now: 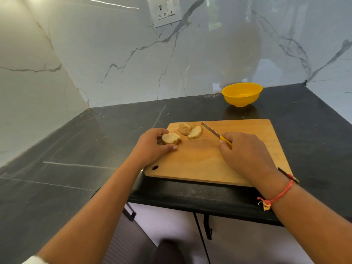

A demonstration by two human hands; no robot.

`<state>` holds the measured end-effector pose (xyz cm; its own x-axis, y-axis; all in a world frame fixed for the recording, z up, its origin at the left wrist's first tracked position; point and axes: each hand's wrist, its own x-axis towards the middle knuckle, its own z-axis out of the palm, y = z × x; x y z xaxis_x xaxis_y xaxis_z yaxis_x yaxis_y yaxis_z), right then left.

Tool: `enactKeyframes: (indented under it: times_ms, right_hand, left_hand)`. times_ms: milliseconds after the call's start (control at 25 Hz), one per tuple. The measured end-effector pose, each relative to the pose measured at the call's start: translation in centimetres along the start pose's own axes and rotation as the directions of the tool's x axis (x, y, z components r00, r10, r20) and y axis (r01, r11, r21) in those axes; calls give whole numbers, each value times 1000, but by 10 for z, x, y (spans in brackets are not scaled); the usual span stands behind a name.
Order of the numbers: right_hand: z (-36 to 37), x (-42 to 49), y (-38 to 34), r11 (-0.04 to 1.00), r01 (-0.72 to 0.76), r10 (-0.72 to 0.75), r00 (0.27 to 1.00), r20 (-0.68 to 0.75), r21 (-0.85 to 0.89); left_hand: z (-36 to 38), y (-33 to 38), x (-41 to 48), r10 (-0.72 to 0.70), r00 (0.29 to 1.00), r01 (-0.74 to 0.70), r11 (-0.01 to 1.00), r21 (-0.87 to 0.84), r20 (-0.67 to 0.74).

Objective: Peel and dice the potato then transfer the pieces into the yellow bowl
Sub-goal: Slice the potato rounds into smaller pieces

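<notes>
A wooden board [200, 162] lies on the black worktop [57, 149], its near side close to the worktop's front edge, with a hanging hole in its near left corner.

The potato is cut but not yet diced, and all of it sits near the board's far left corner. One piece [170, 139] is at the board's left edge, cut face up and brown skin showing round its rim. The left hand [150, 147] holds it, fingers curled over its far side and thumb stretched along its near side on the board. A few more slices [190, 129] lean together just beyond it, closer to the far edge, apart from the hand.

The right hand [245, 151] rests over the middle of the board, fingers curled round the yellow handle of a knife [211, 130]. The blade points away and to the left, toward the slices, with its tip short of them. Whether the blade lies on the wood or is held just above it cannot be told.

The yellow bowl [242, 94] stands upright at the worktop's back edge, against the marble wall [114, 54], beyond the board's far right corner and well apart from it. No pieces show inside.

A red thread [276, 197] circles the right wrist. A white socket [164, 11] is set high in the wall.
</notes>
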<state>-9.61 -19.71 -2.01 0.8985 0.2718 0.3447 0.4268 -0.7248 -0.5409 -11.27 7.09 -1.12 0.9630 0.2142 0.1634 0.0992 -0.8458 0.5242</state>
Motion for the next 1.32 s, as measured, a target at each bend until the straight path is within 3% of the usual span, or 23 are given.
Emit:
enactKeyframes:
  times_ms: [360,640,800,960,1200,1320]
  right_hand:
    - [0,-3,0,999,29,-29,1000,-9,-32]
    - [1,-4,0,998,43,-43,999,-20,-41]
    - [2,-3,-1,998,41,-42,999,-20,-44]
    - [2,-4,-1,998,37,-38,999,-20,-52]
    - [2,-4,-1,998,42,-43,998,-37,-40]
    - [2,-3,-1,999,33,-34,999,-40,-28]
  left_hand:
    - [7,2,-6,-19,993,11,997,-70,-117]
    - [6,5,-11,83,979,-71,995,74,-184]
    - [1,1,-6,266,962,-240,929,283,-55]
    - [-2,0,-4,336,942,-320,883,343,14]
    - [-1,18,14,156,987,-161,956,245,40]
    - [-7,26,32,44,978,-92,969,230,203]
